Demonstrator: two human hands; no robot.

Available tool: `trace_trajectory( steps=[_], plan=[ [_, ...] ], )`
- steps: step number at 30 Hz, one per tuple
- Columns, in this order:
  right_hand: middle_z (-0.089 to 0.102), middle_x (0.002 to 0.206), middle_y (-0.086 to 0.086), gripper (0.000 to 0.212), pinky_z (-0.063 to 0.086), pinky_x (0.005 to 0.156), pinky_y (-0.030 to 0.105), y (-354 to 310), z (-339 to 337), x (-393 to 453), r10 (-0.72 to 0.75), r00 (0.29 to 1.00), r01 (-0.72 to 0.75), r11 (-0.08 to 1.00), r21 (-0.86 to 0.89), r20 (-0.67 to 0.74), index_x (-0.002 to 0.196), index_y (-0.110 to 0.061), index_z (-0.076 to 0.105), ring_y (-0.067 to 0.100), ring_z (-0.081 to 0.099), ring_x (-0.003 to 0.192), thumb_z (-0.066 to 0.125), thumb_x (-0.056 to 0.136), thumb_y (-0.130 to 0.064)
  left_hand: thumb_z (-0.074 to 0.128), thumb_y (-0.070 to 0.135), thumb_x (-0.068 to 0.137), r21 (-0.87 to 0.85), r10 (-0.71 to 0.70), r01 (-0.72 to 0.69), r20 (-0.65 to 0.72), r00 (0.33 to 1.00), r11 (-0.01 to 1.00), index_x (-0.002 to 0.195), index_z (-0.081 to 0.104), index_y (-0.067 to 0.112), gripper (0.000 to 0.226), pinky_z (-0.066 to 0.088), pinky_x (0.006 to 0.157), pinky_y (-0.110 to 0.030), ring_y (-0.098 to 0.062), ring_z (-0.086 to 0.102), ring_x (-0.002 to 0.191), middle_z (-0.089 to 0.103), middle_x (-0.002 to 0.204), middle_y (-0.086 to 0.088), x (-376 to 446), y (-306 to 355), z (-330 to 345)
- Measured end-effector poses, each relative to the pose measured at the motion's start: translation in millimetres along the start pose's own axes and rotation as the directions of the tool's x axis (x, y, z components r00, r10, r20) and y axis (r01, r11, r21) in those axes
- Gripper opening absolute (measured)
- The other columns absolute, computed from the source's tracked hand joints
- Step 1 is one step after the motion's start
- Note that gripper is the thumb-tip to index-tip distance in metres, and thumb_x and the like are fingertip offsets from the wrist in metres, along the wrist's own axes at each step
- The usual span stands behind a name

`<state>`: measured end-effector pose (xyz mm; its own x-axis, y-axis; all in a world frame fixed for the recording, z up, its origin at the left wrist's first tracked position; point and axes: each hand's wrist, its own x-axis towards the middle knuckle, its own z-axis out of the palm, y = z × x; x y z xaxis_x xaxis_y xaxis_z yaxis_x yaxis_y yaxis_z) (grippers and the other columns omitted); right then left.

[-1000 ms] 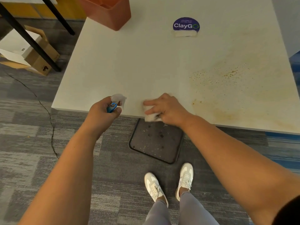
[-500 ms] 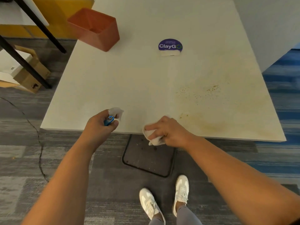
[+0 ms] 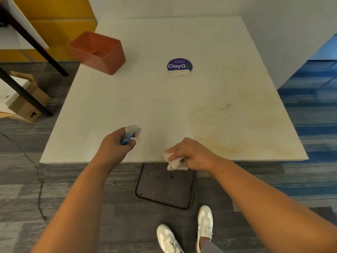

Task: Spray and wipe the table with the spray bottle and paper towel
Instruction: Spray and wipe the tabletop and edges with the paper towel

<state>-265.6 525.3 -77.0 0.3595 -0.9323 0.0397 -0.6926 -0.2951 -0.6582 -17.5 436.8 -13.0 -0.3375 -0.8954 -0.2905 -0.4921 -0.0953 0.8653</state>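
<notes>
A white square table (image 3: 145, 99) fills the middle of the view. Brown stains and specks (image 3: 218, 114) cover its right front part. My left hand (image 3: 114, 147) grips a small spray bottle (image 3: 132, 133) with a clear head and a blue body, held over the table's front edge with the nozzle pointing away from me. My right hand (image 3: 191, 154) holds a crumpled white paper towel (image 3: 173, 161) at the front edge, left of the stains.
An orange bin (image 3: 102, 52) stands at the table's back left. A purple ClayGo sticker (image 3: 179, 65) lies near the middle back. The table's dark base plate (image 3: 164, 187) sits on the carpet by my white shoes. Cardboard boxes (image 3: 27, 99) and black legs stand left.
The view has tilted up and pulled back, so more of the table shows. My right hand with the towel slid from on the tabletop to its front edge. My left hand keeps the bottle.
</notes>
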Motion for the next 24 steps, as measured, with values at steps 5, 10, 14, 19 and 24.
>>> trace_trajectory(
  steps=[5, 10, 14, 19, 24],
  plan=[
    [0.06, 0.127, -0.003, 0.027, 0.038, 0.081, 0.032, 5.2, -39.8, 7.2, 0.203, 0.943, -0.221, 0.974, -0.042, -0.263, 0.103, -0.022, 0.073, -0.004, 0.041, 0.091, 0.056, 0.082, -0.02, 0.058, 0.009, 0.095, 0.035, 0.03, -0.03, -0.003, 1.0, 0.999, 0.115, 0.066, 0.038, 0.036, 0.037, 0.056, -0.013, -0.002, 0.046, 0.056, 0.06, 0.096, 0.015, 9.7, 23.5, 4.3],
    [0.062, 0.125, -0.002, 0.026, 0.042, 0.082, 0.037, 14.2, -66.3, 3.1, 0.233, 0.921, -0.265, 0.962, -0.063, -0.313, 0.102, -0.025, 0.073, 0.024, 0.046, 0.093, 0.058, 0.081, -0.029, 0.057, 0.008, 0.096, 0.059, 0.079, -0.078, -0.006, 0.997, 0.995, 0.123, 0.065, 0.03, 0.036, 0.035, 0.052, -0.01, -0.002, 0.04, 0.053, 0.058, 0.092, 0.015, 28.5, 51.0, 15.4],
    [0.065, 0.119, -0.001, 0.056, 0.037, 0.078, 0.028, 28.1, -87.4, 3.9, 0.227, 0.881, -0.266, 0.963, -0.039, -0.415, 0.097, -0.023, 0.075, 0.015, 0.041, 0.09, 0.035, 0.073, -0.054, 0.057, 0.007, 0.095, 0.091, 0.107, -0.106, 0.003, 0.994, 0.99, 0.119, 0.065, 0.029, 0.033, 0.036, 0.049, -0.007, 0.0, 0.045, 0.051, 0.056, 0.087, 0.02, 48.0, 70.4, 32.6],
    [0.066, 0.119, -0.002, 0.054, 0.03, 0.078, 0.016, 65.2, -114.0, 6.2, 0.229, 0.869, -0.269, 0.963, -0.031, -0.44, 0.097, -0.023, 0.075, 0.016, 0.047, 0.091, 0.037, 0.074, -0.053, 0.057, 0.004, 0.094, 0.094, 0.137, -0.138, 0.015, 0.99, 0.986, 0.111, 0.064, 0.033, 0.034, 0.039, 0.051, -0.003, 0.014, 0.053, 0.056, 0.058, 0.089, 0.022, 77.9, 93.6, 63.5],
    [0.063, 0.123, -0.006, 0.054, 0.039, 0.08, 0.028, 108.2, -147.4, 1.7, 0.276, 0.851, -0.312, 0.95, -0.009, -0.448, 0.1, -0.025, 0.073, 0.014, 0.042, 0.092, 0.033, 0.074, -0.049, 0.059, 0.003, 0.093, 0.083, 0.138, -0.141, 0.038, 0.99, 0.987, 0.112, 0.065, 0.031, 0.034, 0.038, 0.065, 0.004, 0.023, 0.055, 0.08, 0.061, 0.101, 0.026, 117.3, 115.5, 101.1]
  ],
)
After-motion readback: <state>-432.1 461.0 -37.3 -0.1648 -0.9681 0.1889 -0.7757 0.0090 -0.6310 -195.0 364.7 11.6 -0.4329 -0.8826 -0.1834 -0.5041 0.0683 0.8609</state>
